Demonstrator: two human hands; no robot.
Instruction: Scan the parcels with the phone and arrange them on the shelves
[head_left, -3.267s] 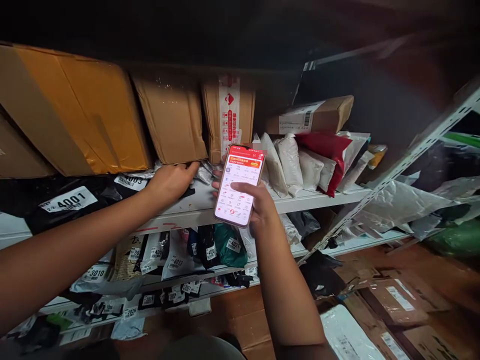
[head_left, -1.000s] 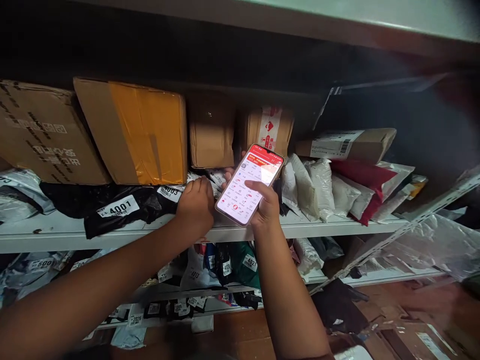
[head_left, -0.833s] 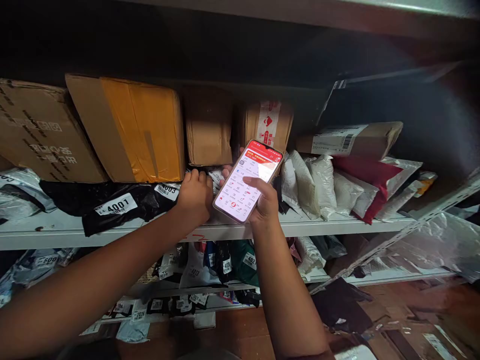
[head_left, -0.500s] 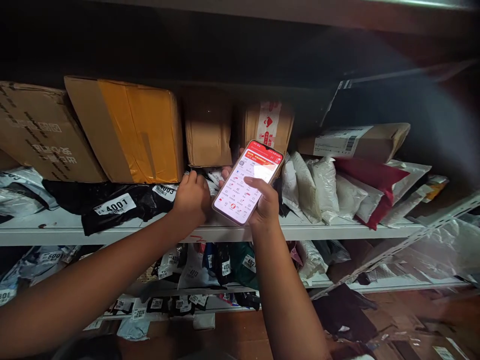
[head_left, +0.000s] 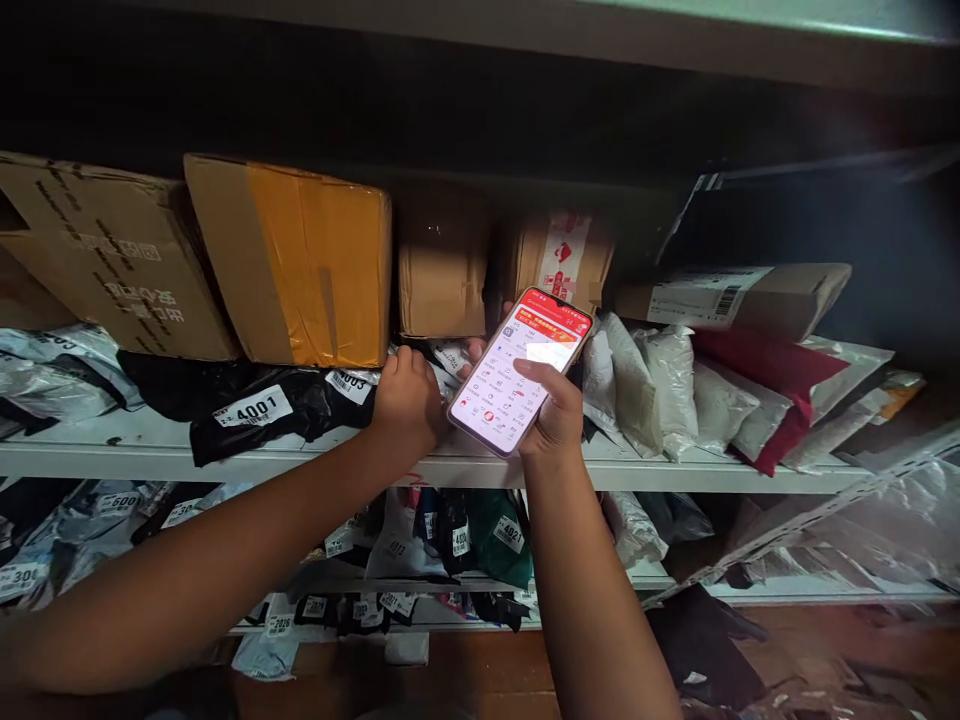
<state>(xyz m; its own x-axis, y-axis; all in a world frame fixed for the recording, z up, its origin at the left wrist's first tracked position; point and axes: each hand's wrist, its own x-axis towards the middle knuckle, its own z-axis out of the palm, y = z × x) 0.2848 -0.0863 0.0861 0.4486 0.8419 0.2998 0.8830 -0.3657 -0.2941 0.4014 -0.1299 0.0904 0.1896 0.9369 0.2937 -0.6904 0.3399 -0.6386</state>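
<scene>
My right hand [head_left: 556, 420] holds a phone [head_left: 520, 370] upright in front of the shelf, thumb on its lit red and white screen. My left hand [head_left: 407, 398] reaches onto the white shelf [head_left: 675, 470] beside the phone, fingers curled down among small plastic-wrapped parcels [head_left: 448, 358] under a brown box [head_left: 441, 268]. What the fingers grip is hidden. A black bag labelled 4001 [head_left: 259, 410] lies just left of that hand.
Cardboard boxes [head_left: 300, 262] line the back of the shelf. White and red soft parcels [head_left: 720, 395] stand at the right, with a flat box [head_left: 739, 295] on top. Lower shelves hold several labelled bags [head_left: 450, 535]. Parcels lie on the floor at bottom right.
The view has shifted slightly right. Both hands stay at the same spot on the shelf; my left hand's fingers have curled further into the small parcels. The phone remains held.
</scene>
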